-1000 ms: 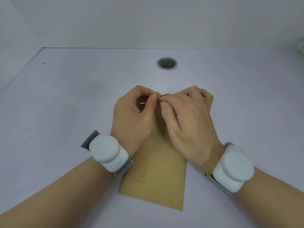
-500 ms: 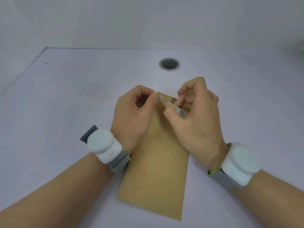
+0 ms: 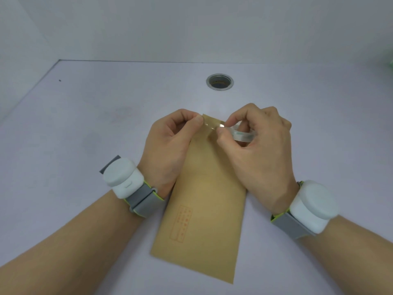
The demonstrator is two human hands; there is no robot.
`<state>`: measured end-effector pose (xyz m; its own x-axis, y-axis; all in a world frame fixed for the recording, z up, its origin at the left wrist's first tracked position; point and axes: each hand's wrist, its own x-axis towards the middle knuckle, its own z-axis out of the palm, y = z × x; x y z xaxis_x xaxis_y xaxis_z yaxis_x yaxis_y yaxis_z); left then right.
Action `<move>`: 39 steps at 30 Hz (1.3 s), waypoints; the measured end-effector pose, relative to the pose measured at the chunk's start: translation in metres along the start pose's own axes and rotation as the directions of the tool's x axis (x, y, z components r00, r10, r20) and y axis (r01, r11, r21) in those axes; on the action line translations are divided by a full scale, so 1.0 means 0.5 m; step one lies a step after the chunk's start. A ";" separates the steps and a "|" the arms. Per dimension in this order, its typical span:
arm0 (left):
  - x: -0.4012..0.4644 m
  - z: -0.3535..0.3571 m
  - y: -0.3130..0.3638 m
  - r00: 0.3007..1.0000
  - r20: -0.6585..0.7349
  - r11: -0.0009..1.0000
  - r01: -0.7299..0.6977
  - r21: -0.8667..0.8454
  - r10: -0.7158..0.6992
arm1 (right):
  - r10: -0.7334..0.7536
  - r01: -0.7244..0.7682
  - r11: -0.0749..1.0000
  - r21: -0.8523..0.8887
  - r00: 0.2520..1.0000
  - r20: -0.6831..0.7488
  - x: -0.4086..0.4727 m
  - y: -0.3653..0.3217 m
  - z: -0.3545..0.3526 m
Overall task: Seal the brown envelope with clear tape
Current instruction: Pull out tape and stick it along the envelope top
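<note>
The brown envelope [image 3: 204, 194] lies flat on the white counter [image 3: 85, 145], with its long axis running away from me and a little tilted, so the far short end sits between my 2 hands. My left hand [image 3: 168, 150] rests on the left edge near that far end, and its thumb and forefinger are pinched narrow on the free end of the clear tape strip [image 3: 209, 122], just at the far left corner. My right hand [image 3: 257, 145] is closed around the small clear tape roll [image 3: 242, 134], which it holds just above the far right part of the envelope.

The strip runs across the short end, from left to right, so it crosses the long axis of the envelope. I think the coming move depends on this: the roll must go further to the right, and then the strip must come down on the far edge. I cannot tell if the tape already touches the paper. A round metal-rimmed hole [image 3: 219, 81] lies beyond, well apart.
</note>
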<state>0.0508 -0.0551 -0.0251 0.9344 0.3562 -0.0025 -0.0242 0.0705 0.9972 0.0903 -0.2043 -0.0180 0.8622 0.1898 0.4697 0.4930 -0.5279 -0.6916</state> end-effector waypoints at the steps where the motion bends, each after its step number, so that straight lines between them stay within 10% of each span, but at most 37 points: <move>1: -0.001 0.001 0.002 1.000 0.004 1.000 -0.002 -0.004 0.002 | -0.001 0.001 1.000 -0.001 1.000 -0.002 0.000 0.001 0.000; 39: 0.004 -0.005 -0.012 0.988 -0.042 0.989 -0.148 0.018 0.149 | -0.025 0.026 0.998 -0.053 1.000 0.013 0.006 0.012 -0.002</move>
<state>0.0519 -0.0524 -0.0313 0.9048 0.4012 0.1428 -0.1558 -0.0002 0.9878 0.0958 -0.2076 -0.0202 0.8509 0.2138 0.4799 0.5082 -0.5662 -0.6489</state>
